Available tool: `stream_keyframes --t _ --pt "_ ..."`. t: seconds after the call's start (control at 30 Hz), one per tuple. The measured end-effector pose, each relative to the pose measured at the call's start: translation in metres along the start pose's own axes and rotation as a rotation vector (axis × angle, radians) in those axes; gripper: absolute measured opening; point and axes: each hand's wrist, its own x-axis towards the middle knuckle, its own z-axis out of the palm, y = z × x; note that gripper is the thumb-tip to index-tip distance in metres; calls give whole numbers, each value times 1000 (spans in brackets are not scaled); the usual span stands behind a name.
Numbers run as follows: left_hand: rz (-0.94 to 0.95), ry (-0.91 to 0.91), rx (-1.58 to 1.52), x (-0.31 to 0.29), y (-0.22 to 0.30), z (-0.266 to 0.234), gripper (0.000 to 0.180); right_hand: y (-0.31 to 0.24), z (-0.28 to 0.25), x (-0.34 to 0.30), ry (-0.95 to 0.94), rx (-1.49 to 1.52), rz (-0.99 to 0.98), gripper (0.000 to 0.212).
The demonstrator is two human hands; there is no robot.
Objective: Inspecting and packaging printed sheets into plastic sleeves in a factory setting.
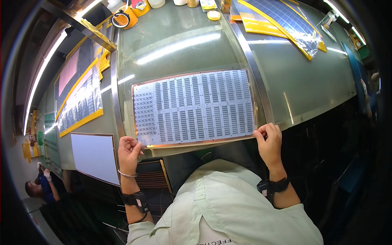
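A flat rectangular panel point(206, 107) with rows of small dark marks and a copper-coloured rim lies on the glass-topped table point(171, 53) in front of me. My left hand point(130, 154) pinches its near left corner between thumb and fingers. At the near right corner, my right hand point(269, 143) closes on the panel's edge in the same way. A clear sheet seems to cover the panel and reaches slightly past its rim. Both forearms carry black straps with small boxes.
To the left lie a plain pale panel point(94, 157) and yellow-edged film sheets point(83, 100). More yellow-edged films point(286, 24) lie at the far right. An orange tape roll point(130, 18) and several small containers stand at the back. Metal strips point(257, 81) flank the work area. Another person point(43, 188) is at far left.
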Motion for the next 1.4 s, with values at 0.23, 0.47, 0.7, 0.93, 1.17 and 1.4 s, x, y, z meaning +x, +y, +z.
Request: stream_keyframes --t 0.23,0.47,0.7,0.93,1.17,1.4 --pt "-29 56 88 -4 -4 -10 12 -7 5 3 -23 -73 -86 16" --pt "346 266 563 3 -17 7 15 -4 -2 -3 -43 -133 -115 16" --pt "371 266 654 -3 -14 4 17 -6 5 -5 -53 -70 -93 19" --pt "253 285 772 -7 -5 11 21 -7 4 -2 -37 -71 -102 18" --pt "585 254 1039 -14 -1 12 40 -33 -11 10 -29 -143 -205 41" --pt "520 12 1081 -20 -4 11 44 -13 25 109 35 -444 -466 42"
